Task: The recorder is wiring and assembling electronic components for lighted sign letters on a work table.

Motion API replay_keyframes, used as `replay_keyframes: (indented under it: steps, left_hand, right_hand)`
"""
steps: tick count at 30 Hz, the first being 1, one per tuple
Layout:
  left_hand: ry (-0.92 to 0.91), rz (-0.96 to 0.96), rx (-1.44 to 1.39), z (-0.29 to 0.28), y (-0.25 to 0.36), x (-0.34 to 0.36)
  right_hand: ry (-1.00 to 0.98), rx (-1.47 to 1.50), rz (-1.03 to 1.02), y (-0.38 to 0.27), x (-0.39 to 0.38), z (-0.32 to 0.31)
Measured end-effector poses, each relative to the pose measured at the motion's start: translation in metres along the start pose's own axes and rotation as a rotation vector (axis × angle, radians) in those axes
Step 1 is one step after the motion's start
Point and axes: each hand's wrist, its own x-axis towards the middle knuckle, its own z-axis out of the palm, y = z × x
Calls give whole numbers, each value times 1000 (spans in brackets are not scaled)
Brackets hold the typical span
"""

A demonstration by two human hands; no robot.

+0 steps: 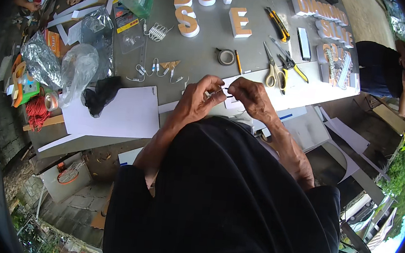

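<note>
Wire [226, 92], thin and dark, pinched between fingertips of left hand [196, 101] and right hand [251, 98] above grey table [204, 53]; likely to slip free if either pinch loosens.

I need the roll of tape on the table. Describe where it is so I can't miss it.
On the grey table, look past the person's two hands toward the big cut-out letters. The tape roll lies flat just left of a pencil; it is the only small grey ring there.
</note>
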Motion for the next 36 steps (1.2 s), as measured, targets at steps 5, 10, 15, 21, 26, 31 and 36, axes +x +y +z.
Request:
replay_keyframes:
  steps: [5,10,15,21,26,31,36]
  left_hand:
    - [-106,87,-105,-22,-26,9]
    - [-184,-31,-257,-29,-27,5]
    - [-142,23,-328,-22,-38,7]
    - [12,37,-275,9,-35,20]
    - [455,168,476,24,-85,27]
    - [485,102,888,8,-128,6]
    - [480,-120,936,28,-114,-1]
  right_hand:
    - [-15,249,221,15,14,-16]
    - [4,392,258,13,13,-28]
    - [-22,281,159,16,12,-45]
    - [21,187,179,28,20,-77]
    - [108,-33,94,51,34,-115]
    - [95,-58,118,69,42,-151]
    - [72,-108,86,76,43,-167]
